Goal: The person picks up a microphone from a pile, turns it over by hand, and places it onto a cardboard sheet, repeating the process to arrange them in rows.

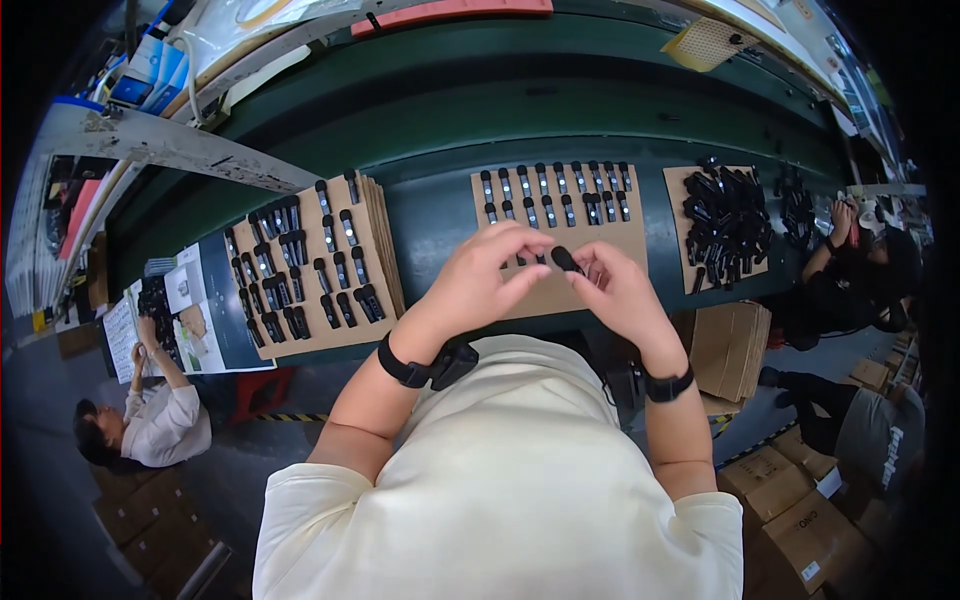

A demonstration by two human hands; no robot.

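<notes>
In front of my chest, my right hand point(618, 292) pinches a small clip-on microphone point(564, 259) with a rounded black foam tip; the fingers cover most of its body. Close to the left of that tip is my left hand point(482, 278), its thumb and forefinger apart with nothing seen between them. Beneath both hands lies a cardboard sheet point(612, 258) bearing rows of similar black microphones point(548, 211). My hands hide part of the lower row.
At left, a cardboard stack point(384, 245) carries more microphones in rows. To the right, a heap of microphones point(722, 215) covers another cardboard sheet point(675, 190). A green conveyor belt point(430, 110) runs behind. One co-worker point(160, 420) sits at left; others are at right, near cardboard boxes point(815, 535).
</notes>
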